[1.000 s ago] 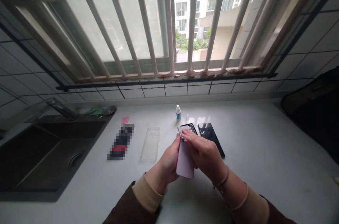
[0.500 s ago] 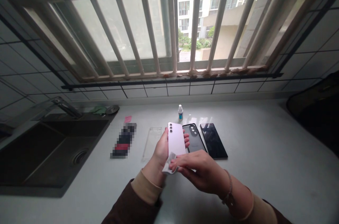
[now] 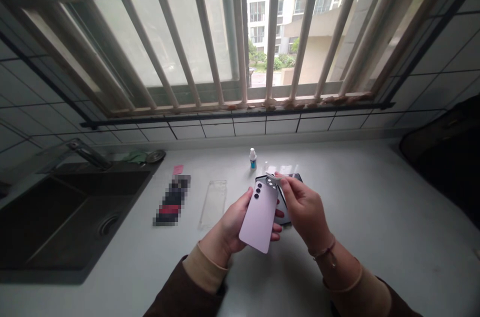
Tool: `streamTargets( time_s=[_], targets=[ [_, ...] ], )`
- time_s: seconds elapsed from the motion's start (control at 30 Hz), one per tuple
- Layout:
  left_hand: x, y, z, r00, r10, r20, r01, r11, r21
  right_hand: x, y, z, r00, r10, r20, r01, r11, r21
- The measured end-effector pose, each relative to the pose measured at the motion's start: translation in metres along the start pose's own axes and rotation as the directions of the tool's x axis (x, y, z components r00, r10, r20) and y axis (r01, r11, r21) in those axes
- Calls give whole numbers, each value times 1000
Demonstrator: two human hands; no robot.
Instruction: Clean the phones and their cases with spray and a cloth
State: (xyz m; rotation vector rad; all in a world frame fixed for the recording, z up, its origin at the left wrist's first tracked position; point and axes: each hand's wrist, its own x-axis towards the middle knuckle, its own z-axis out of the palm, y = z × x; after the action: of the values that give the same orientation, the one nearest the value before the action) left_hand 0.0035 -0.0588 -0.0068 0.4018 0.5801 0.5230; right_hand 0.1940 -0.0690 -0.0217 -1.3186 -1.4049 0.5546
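Gripping the lilac phone (image 3: pixel 258 222), the left hand (image 3: pixel 232 227) is part-closed, thumb along the left edge, fingertips showing past the right edge. Phone: back face up, three lenses at its far left corner, raised over the near middle of the table (image 3: pixel 393 207). Right hand (image 3: pixel 307 209): fingers pinched together on a folded white cloth (image 3: pixel 276 177) by the phone's far right corner; cloth-to-phone contact cannot be told. Beneath and right of the phone: a black case (image 3: pixel 287 217), partly covered. Behind the right hand: a dark slab (image 3: pixel 298 176), mostly hidden. Left of the left hand: a clear case (image 3: pixel 212 204), lying flat; farther left, a pixelated dark item (image 3: pixel 172 199), detail unreadable. Beyond these: a pink slip (image 3: pixel 178 169) at left, a small white bottle (image 3: pixel 252 160) upright at centre.
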Motion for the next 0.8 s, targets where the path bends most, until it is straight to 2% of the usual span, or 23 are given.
streamTargets(
  time_s=[0.07,0.13,0.27,0.43,0.57,0.63,0.67,0.73,0.8],
  targets=[
    [4,-2,-1,1000,17,-8,-17,1000,-4,-5,-3,4,979,-155,134,168,981,-95],
    [9,-3,-4,996,71,-48,-74,996,-55,-10,-4,10,932,-278,231,312,941,-128],
    [18,0,-9,975,153,-163,-186,960,-209,-14,-7,14,827,-445,343,493,868,-63],
    [20,4,-18,954,191,-230,-240,948,-210,-19,-21,8,724,-538,433,542,831,125],
    [16,8,-24,932,221,-287,-268,954,-133,-23,-36,1,661,-553,508,467,832,298],
    [14,10,-24,922,246,-298,-291,950,-116,-25,-40,-3,676,-520,522,375,853,364],
    [13,12,-23,919,265,-293,-308,944,-114,-25,-40,-4,702,-479,527,302,870,389],
    [11,13,-20,925,287,-250,-323,939,-118,-23,-36,-6,791,-330,515,103,902,419],
    [9,15,-17,938,282,-204,-309,943,-119,-19,-27,-5,892,-97,442,-121,891,439]
  ],
)
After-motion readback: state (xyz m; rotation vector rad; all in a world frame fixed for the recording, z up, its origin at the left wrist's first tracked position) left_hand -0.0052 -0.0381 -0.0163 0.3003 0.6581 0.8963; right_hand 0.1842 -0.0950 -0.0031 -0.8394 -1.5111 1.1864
